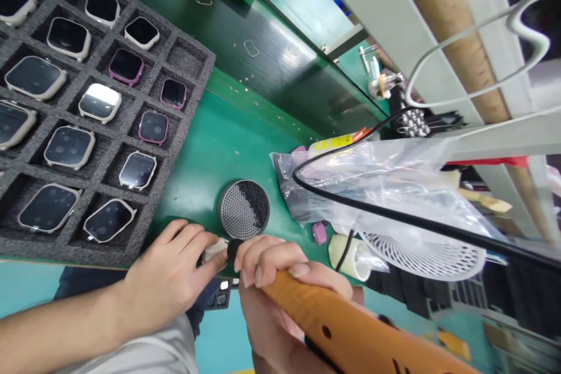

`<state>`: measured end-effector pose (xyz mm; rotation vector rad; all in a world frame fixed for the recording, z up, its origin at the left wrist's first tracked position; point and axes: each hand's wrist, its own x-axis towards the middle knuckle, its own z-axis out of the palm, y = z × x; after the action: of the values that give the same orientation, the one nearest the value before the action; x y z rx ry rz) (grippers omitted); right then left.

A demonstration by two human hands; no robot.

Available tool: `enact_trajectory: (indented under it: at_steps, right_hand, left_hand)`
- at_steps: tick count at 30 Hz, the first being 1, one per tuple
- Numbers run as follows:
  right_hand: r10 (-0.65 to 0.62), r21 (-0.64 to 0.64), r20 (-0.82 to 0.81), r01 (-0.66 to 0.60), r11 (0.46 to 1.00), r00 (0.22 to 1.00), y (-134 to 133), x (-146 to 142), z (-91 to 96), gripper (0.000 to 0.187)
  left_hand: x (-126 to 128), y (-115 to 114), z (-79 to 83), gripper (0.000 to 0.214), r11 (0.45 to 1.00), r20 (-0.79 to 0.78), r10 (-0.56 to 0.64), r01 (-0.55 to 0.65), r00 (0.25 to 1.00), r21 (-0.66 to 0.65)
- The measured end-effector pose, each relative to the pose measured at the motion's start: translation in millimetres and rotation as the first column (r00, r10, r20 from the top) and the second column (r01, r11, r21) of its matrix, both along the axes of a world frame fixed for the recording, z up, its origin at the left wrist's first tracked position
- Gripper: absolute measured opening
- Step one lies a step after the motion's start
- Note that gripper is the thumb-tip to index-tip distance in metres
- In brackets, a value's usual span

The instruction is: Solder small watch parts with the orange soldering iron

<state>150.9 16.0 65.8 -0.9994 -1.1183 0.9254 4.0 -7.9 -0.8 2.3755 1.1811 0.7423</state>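
My left hand (170,272) is closed on a small pale smartwatch (213,251) at the bench's front edge; my fingers cover most of it. My right hand (280,280) wraps around an orange electric screwdriver (337,324). Its black nose (234,249) points left and meets the watch, though the bit's tip cannot be made out. Just beyond both hands stands a round dish (236,225) with a dimpled bottom and tiny dark screws heaped at its right side. Left of it lies a grey foam tray (177,152) holding several square smartwatches (109,219), some cream and some purple.
A clear plastic bag (394,169) and a white lattice basket (429,254) sit to the right. The screwdriver's black cable (372,205) crosses over them. A tape roll (348,257) and a small purple piece (319,233) lie nearby. Thin frames (251,48) rest at the back.
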Motion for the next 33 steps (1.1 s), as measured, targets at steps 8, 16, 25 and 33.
enact_trajectory:
  at_steps: [8,16,25,33]
  right_hand:
    - [0.019,-0.04,-0.055,-0.022,0.999,0.998,1.6,6.1,-0.2,0.055]
    - [-0.134,0.129,-0.079,0.144,0.981,0.988,20.3,40.1,-8.7,0.047]
    - [-0.145,0.101,-0.098,0.155,0.983,0.985,21.3,42.7,-21.9,0.049]
    - [-0.119,0.105,-0.091,0.128,0.986,0.989,23.6,45.1,-20.8,0.051]
  left_hand:
    - [-2.2,-0.3,-0.2,0.032,0.998,-0.051,-0.008,0.011,0.999,0.054]
    - [-5.6,-5.6,-1.9,0.075,0.995,-0.111,-0.097,0.096,0.989,-0.006]
    - [-2.3,-3.2,0.3,0.055,0.999,-0.099,-0.048,0.049,0.994,0.012]
    - [0.1,-1.8,1.1,0.029,0.999,-0.063,-0.026,0.028,0.998,0.031]
